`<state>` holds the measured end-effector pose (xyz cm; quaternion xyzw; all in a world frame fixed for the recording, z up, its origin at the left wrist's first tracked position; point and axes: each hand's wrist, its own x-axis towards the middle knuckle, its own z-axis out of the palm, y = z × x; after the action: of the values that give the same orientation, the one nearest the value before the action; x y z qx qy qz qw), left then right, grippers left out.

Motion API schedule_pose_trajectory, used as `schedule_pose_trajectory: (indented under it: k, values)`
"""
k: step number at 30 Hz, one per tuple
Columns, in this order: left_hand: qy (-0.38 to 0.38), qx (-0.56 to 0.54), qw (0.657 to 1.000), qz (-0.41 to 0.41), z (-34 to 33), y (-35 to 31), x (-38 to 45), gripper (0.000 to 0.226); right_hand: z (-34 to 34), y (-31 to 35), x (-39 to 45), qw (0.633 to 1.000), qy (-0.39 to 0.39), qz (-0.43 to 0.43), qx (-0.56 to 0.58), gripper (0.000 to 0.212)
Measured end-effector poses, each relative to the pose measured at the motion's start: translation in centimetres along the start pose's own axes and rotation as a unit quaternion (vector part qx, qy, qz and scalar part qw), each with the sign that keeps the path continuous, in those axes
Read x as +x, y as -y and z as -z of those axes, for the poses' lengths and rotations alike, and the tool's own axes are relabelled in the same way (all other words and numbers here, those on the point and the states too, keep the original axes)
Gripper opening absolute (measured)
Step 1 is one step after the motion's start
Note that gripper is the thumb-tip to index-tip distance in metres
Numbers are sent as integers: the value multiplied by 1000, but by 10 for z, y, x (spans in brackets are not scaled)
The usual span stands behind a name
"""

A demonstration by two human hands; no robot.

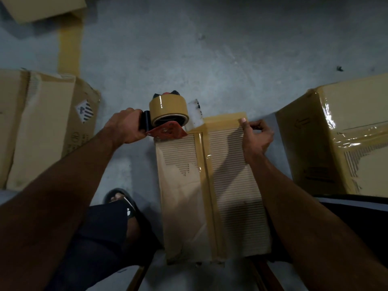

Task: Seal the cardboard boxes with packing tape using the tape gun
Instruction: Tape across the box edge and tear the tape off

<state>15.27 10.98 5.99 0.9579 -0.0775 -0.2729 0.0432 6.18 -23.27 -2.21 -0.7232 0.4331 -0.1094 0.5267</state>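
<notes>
A long cardboard box lies on the floor in front of me, with a brown tape strip running down its centre seam and another strip across its far end. My left hand grips the black handle of the red tape gun, which carries a brown tape roll and sits at the box's far left corner. My right hand rests on the far right corner of the box, thumb pressing the cross strip, fingers curled over the edge.
A cardboard box lies at the left and a taped box at the right. Another box sits at the top left beside a yellow floor line. My sandalled foot is beside the box on the grey concrete floor.
</notes>
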Motion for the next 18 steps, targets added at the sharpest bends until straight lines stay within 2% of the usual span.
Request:
schedule_pose_trajectory:
  k: [7, 12, 16, 18]
  values:
    - [-2, 8, 1000, 0, 1, -2, -6, 41, -2, -5, 0, 1000, 9, 25, -12, 26]
    - [3, -8, 1000, 5, -2, -4, -9, 44, 0, 0, -1, 1000, 15, 8, -24, 27]
    - [0, -6, 1000, -3, -1, -2, -9, 43, 1, 5, -15, 994, 64, 29, -87, 60]
    - [6, -9, 1000, -6, 0, -2, -7, 41, 0, 10, -17, 988, 78, 20, -130, 68]
